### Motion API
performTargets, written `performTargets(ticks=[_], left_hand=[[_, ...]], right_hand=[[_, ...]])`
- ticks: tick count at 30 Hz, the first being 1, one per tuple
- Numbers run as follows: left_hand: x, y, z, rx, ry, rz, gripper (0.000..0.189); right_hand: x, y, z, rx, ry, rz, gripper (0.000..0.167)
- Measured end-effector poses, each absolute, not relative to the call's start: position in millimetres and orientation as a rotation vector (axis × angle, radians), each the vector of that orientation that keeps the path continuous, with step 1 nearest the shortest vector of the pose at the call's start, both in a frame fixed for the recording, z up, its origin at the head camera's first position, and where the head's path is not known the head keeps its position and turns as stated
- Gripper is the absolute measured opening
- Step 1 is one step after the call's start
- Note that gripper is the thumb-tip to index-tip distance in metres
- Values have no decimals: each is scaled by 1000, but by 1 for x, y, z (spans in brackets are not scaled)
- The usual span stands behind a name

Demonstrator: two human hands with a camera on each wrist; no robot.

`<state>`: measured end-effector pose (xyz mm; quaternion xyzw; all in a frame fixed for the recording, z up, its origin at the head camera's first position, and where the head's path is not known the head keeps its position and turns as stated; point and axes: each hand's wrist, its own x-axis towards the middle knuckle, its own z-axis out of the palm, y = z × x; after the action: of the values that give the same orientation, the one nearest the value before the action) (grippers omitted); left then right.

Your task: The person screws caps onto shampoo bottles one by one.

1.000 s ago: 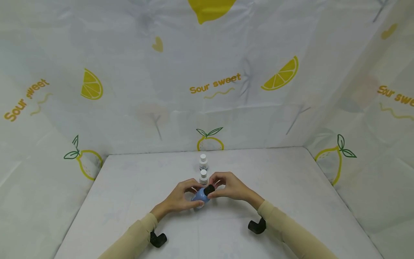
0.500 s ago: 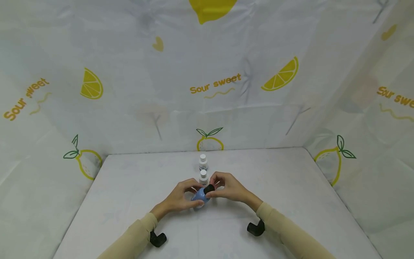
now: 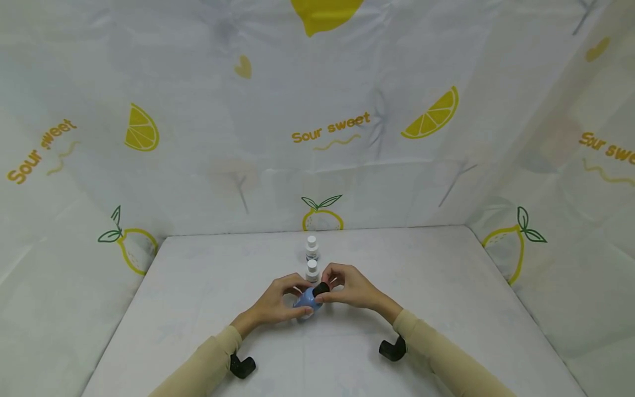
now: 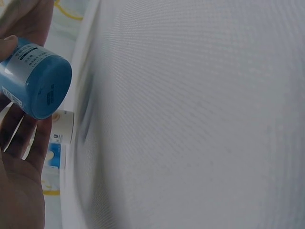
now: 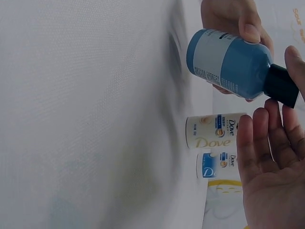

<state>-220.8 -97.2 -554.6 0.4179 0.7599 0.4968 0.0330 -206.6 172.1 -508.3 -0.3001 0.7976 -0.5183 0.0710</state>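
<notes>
A blue bottle point(image 3: 306, 299) with a printed label is held tilted over the table, its black cap point(image 3: 321, 289) leaning up to the right. My left hand point(image 3: 278, 300) grips the bottle body around its sides. At the cap, the thumb and fingertips of my right hand point(image 3: 353, 286) pinch it. The right wrist view shows the bottle point(image 5: 233, 62) nearly side-on, with the cap point(image 5: 280, 86) on its neck. In the left wrist view the flat base of the bottle point(image 4: 50, 88) faces the camera.
Just behind the hands stands a white Dove bottle point(image 3: 312, 272), upright. Behind that is a second white-capped bottle point(image 3: 311, 250), with a blue patch on its label point(image 5: 208, 165). White cloth covers the table point(image 3: 223, 264), and a lemon-print curtain point(image 3: 198, 182) hangs around it.
My right hand has shifted very slightly around the cap, its wrist a little to the left. The left hand and the bottle stay almost in place.
</notes>
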Motion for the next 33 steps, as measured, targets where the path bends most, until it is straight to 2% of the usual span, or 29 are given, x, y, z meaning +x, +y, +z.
performTargets(ticks=[10,17,26,33], left_hand=[[-219,-98,-555,1276,2339,1528,45],[-220,-98,-556,1306,2324,1536,46],[-218,-97,-554,1340,2295,1548,48],[-218,-96,-553,1345,2296,1549,49]], right_hand=[[-210,180,-503,-969,2321,-1535,32],[-219,191,-496,-1178,2156,-1492,46],[-223,191,-490,-1214,2083,-1434,37],[-224,190,-490,-1196,2106,-1444,38]])
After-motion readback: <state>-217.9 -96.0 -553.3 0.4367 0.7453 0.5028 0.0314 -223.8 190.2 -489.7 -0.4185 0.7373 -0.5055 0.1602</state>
